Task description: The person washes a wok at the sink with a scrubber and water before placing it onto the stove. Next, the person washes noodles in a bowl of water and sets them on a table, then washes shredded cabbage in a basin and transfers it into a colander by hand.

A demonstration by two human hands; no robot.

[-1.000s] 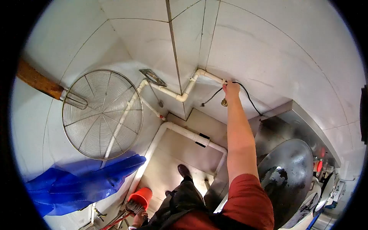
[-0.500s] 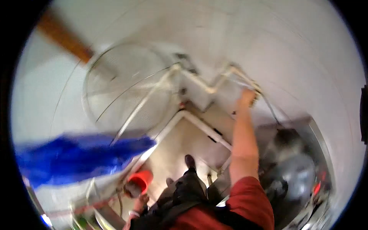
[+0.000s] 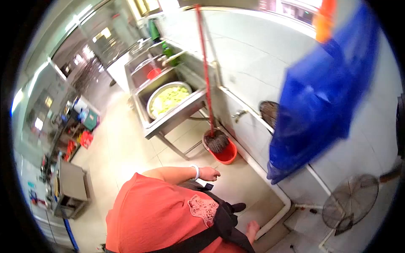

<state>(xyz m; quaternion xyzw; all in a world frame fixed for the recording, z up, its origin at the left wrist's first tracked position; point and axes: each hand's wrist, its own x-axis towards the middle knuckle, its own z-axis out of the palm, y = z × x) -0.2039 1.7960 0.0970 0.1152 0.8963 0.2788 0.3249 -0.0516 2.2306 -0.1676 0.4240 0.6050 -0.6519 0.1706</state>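
My left hand [image 3: 209, 173], with a pale band at its wrist, is in front of my body with its fingers curled in and nothing visible in them. Beyond it a red bucket [image 3: 230, 154] stands on the floor, with a dark mop head [image 3: 217, 142] on its rim and a red handle [image 3: 204, 63] rising from it. Low in the view, near the white floor pipe [image 3: 270, 223], my right hand [image 3: 253, 229] shows only partly. Its fingers are too small and blurred to make out.
A metal sink [image 3: 168, 123] holds a basin [image 3: 150, 103] of pale green pieces. A blue plastic sheet [image 3: 316, 101] hangs at the right, above a round wire strainer [image 3: 351, 200]. A metal table [image 3: 71, 181] stands at the left.
The view has swung left, from the wall corner and wok to the sinks. My right hand has left the cable and wall pipe and is now low by my body.
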